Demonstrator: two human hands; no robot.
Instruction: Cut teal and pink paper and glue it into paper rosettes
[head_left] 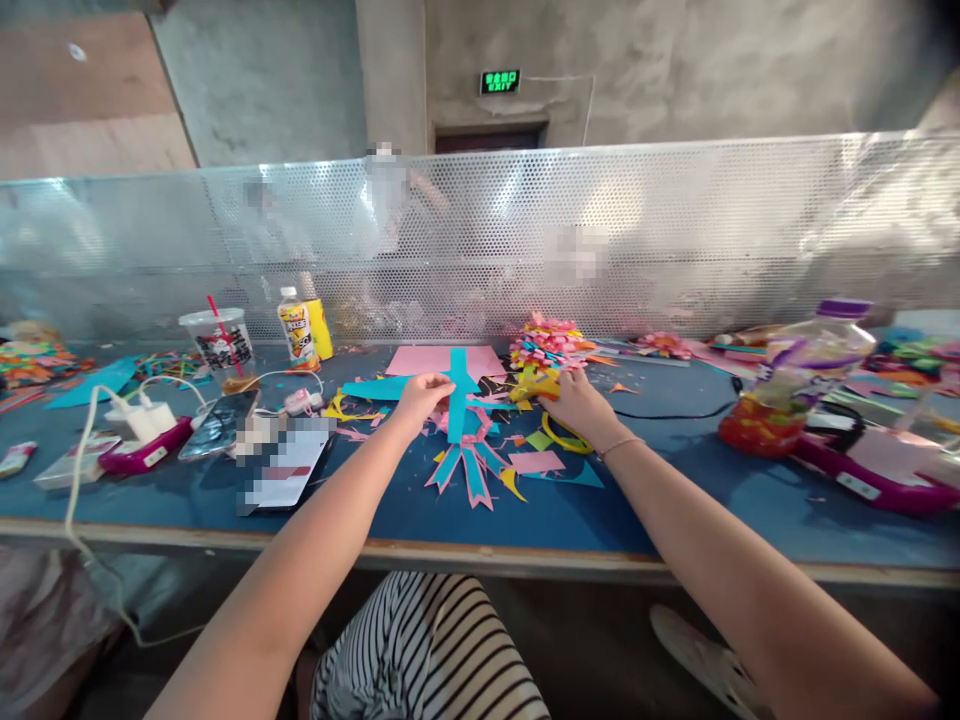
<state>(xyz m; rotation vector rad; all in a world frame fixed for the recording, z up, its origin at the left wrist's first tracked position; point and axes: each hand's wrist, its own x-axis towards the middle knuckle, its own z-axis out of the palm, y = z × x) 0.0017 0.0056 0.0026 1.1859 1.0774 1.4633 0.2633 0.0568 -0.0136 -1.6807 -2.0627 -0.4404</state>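
My left hand pinches the edge of an upright blue paper strip between thumb and fingers. To its right, my right hand is closed around a yellow glue gun, partly hidden by the fingers; a black cord trails off to the right. Below the strip lie pink-and-blue paper ribbon tails with notched ends. Under the right hand rests a yellow loop, of a kind I cannot make out. A pink paper sheet and a blue sheet lie behind the left hand.
A pile of colourful paper strips sits behind my right hand. Leftward are a phone, a power strip, a cup with straw and a drink bottle. A large bottle stands right. A perforated metal screen borders the back.
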